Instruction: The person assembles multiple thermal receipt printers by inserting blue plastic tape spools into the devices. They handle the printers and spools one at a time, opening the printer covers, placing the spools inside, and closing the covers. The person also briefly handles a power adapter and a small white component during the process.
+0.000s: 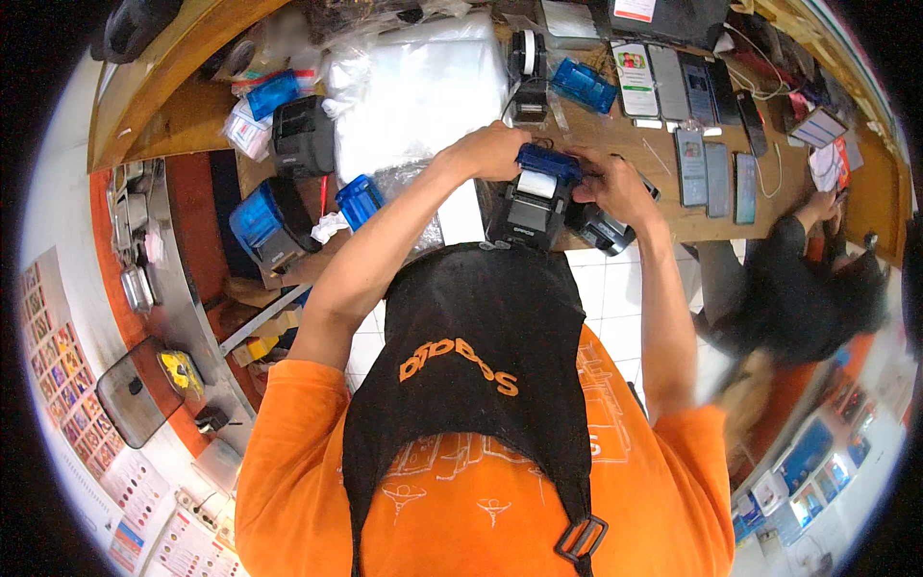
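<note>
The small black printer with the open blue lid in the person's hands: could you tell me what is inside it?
Inside the printer, under the raised blue lid, sits a white paper roll. The left hand and right hand grip its sides, hiding the rest of the compartment.

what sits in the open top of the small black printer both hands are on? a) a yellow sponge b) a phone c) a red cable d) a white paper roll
d: a white paper roll lies in the open bay of the black printer, under its raised blue lid, with the left hand and right hand at the lid.
</note>
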Motion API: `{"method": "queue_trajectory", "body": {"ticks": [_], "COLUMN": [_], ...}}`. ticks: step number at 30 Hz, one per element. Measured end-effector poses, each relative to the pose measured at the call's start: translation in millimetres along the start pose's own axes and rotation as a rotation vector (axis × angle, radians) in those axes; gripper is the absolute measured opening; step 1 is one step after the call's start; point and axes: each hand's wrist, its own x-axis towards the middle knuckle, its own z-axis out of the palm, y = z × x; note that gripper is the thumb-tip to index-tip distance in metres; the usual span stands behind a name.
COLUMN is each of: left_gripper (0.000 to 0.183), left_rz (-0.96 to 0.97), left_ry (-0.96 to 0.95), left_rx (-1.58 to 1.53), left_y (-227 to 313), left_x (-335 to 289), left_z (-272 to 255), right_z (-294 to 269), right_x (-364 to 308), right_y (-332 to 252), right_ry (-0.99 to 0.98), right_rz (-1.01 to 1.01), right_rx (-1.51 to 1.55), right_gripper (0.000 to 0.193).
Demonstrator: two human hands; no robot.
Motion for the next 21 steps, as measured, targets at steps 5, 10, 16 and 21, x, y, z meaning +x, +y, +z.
{"method": "queue_trajectory", "body": {"ticks": [5,10,16,21], "left_gripper": [0.025,0.028,0.028,0.030], "left_rz": [-0.013,-0.074,-0.167,-0.068], "left_ry": [-0.060,-0.069,-0.081,0.042], "left_rx": [-0.029,-0.066,-0.170,-0.086], "left_y": [6,7,20,11], "left_x": [2,-1,-12,-14], "left_z": [-8,0,-4,11], "right_z": [3,33,45,46], "right_x": [-2,-2,-2,-1], "right_y": [-9,-12,-9,-17], "right_ry": [0.028,0.270,0.352,0.316], "right_rz": [-0.008,-0.071,0.038,-0.009], "right_rx": [-0.023,-0.371,-0.237,-0.308], "right_gripper": [0.053,0.040,0.036,0.038]}}
